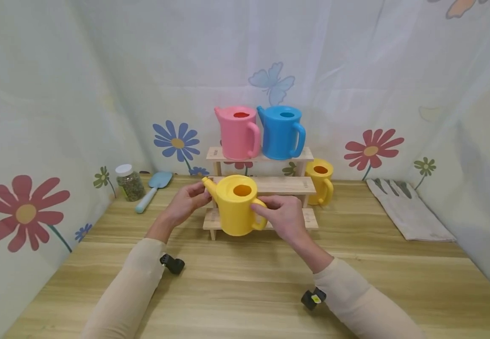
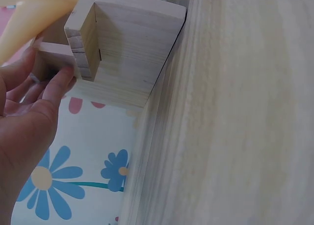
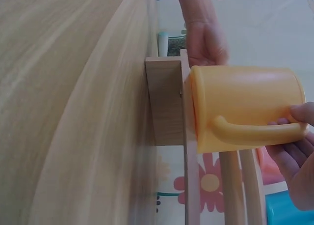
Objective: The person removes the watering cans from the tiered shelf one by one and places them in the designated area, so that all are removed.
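A yellow watering can (image 1: 234, 216) is upright in front of a small wooden tiered stand (image 1: 285, 185), its spout to the left. My right hand (image 1: 285, 216) grips the can's handle, thumb near the top, as the right wrist view also shows. In that view the can's base is close against the lowest board (image 3: 190, 185); I cannot tell whether it bears on it. My left hand (image 1: 187, 205) is by the spout; in the left wrist view its thumb and fingers hold the end of a stand board (image 2: 56, 49). Pink (image 1: 235, 136) and blue (image 1: 279, 139) watering cans occupy the top tier.
Behind the stand's right side is a second yellow watering can (image 1: 316, 183). At left lie a blue trowel (image 1: 153, 190) and a white-lidded jar (image 1: 130, 186) with greenish contents. A pale glove (image 1: 414, 216) lies at right. Flower-printed curtains (image 1: 334, 70) enclose the table (image 1: 236, 287).
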